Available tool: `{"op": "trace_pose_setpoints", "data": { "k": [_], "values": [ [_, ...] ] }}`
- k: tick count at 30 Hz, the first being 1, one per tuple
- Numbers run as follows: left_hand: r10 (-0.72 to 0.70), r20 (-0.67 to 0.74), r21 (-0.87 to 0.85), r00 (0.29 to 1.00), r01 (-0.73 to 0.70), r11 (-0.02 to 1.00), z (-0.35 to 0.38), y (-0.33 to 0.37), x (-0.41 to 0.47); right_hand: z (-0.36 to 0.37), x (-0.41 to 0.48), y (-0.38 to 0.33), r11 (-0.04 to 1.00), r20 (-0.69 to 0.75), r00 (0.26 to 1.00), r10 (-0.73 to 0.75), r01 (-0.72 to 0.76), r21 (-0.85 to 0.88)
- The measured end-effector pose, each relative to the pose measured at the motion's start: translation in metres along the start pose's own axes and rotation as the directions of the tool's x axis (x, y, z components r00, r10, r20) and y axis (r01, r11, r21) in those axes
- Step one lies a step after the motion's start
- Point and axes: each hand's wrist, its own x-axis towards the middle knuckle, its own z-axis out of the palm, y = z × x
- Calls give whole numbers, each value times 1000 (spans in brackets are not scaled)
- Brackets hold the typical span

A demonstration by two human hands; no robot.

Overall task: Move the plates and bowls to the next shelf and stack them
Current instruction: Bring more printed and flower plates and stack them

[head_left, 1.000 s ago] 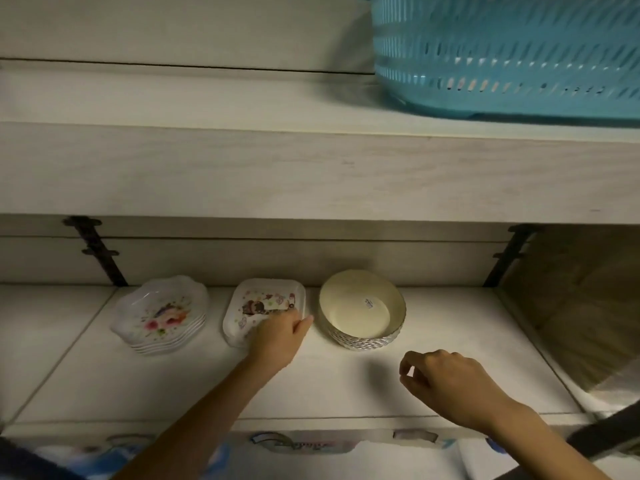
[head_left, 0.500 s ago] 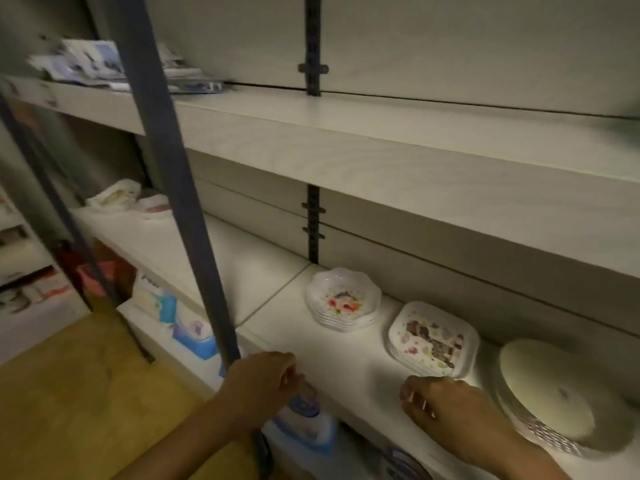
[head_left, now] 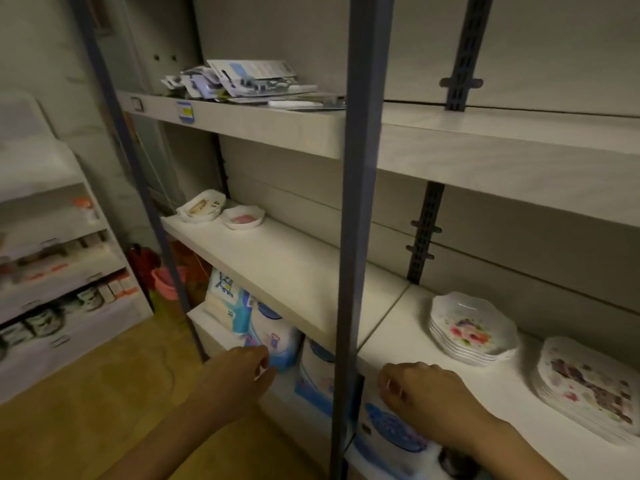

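Observation:
A stack of scalloped floral plates (head_left: 472, 329) sits on the white shelf (head_left: 398, 344) at the right. Beside it, at the frame's right edge, lies a stack of square patterned plates (head_left: 588, 386). Far down the adjoining shelf (head_left: 277, 261) on the left are two small dishes, one oval (head_left: 202, 206) and one with a pink centre (head_left: 242, 218). My right hand (head_left: 426, 393) hovers at the shelf's front edge with fingers curled, holding nothing. My left hand (head_left: 239, 372) hangs below the shelf edge, left of the post, fingers loosely curled and empty.
A dark upright post (head_left: 360, 202) stands between my hands. Blue-and-white packs (head_left: 273, 334) fill the shelf below. Packaged items (head_left: 249, 81) lie on the upper shelf. Another rack of goods (head_left: 52, 271) stands at the left over a wooden floor (head_left: 86, 410).
The view has swung left, away from the bowl, which is out of frame now. My left hand left the square plates and dropped below the shelf edge. Both hands are empty.

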Motion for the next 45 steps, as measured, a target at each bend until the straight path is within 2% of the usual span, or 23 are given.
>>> {"op": "trace_pose_setpoints", "data": {
  "k": [10, 18, 28, 32, 36, 45],
  "values": [
    [-65, -31, -2, 997, 65, 998, -45, -137, 14, -3, 112, -122, 995, 17, 995, -100, 100, 20],
    [-131, 8, 18, 991, 131, 991, -55, -222, 75, -10, 219, -150, 993, 7, 993, -115, 115, -6],
    [-150, 20, 15, 988, 150, 989, -95, -317, 208, -21, 379, -158, 997, -54, 997, -61, 63, 42],
    [-175, 101, -4, 979, 176, 984, -90, -345, 253, -21, 416, -156, 998, -64, 998, -25, 28, 53],
    [-135, 113, -27, 984, 139, 990, -82, -377, 305, -20, 448, -154, 997, -104, 993, 62, -57, 47],
    [93, 134, -116, 987, -78, 990, -73, -468, 434, -10, 534, -195, 925, -73, 925, 374, -367, 94]
  ]
}}
